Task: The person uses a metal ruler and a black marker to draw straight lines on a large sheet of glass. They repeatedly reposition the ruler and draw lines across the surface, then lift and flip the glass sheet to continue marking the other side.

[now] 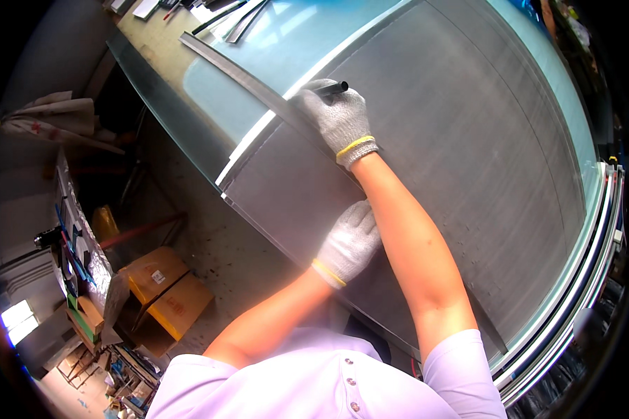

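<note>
A broad dark grey mesh-like sheet (461, 153) is spread over the work table, with a pale strip along its far-left side. Diagonally across it lies a long metal straightedge (237, 75), whose far end sticks out past the sheet. My right hand (337, 119), in a white knit glove, is closed round a black pen-like tool (334, 89) right beside the straightedge; the tool's tip is hidden by the hand. Nearer to me, my gloved left hand (351, 243) lies flat over the straightedge with fingers stretched out, partly covered by my right forearm.
Long thin strips (247, 21) and papers rest on the glass tabletop (220, 94) at the far left. A cardboard box (168, 293) stands lower, to the left of the table. White and dark rails (573, 342) curve along the right side.
</note>
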`<state>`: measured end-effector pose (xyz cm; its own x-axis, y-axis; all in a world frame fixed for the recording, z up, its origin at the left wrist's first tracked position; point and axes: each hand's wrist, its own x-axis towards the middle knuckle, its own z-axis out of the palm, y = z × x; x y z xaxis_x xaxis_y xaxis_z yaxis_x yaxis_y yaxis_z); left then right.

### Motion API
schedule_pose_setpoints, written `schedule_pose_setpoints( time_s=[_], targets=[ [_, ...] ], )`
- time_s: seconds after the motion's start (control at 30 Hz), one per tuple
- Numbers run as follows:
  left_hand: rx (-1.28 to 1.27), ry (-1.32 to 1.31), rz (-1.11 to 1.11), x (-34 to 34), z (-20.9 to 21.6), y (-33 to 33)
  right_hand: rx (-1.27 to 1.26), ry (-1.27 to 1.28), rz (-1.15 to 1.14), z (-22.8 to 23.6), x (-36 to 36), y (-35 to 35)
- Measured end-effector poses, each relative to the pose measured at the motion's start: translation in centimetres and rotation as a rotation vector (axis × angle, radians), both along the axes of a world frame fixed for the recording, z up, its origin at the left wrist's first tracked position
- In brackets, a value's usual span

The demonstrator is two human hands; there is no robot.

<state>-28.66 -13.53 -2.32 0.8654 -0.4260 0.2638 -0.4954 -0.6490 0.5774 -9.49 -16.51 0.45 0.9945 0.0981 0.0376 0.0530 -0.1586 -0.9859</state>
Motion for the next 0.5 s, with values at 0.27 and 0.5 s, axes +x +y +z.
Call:
schedule_pose_setpoints(
  time_s=[0.27,0.5],
  targets=[
    [0.055,-0.044,0.002,-0.1,-0.5,0.2,-0.008,-0.058,-0.036,-0.5,0.0,0.4],
    [-0.008,-0.038,-0.02,0.3,-0.3,0.1,-0.508,-0.263,0.15,-2.2,0.8,-0.1]
  ],
)
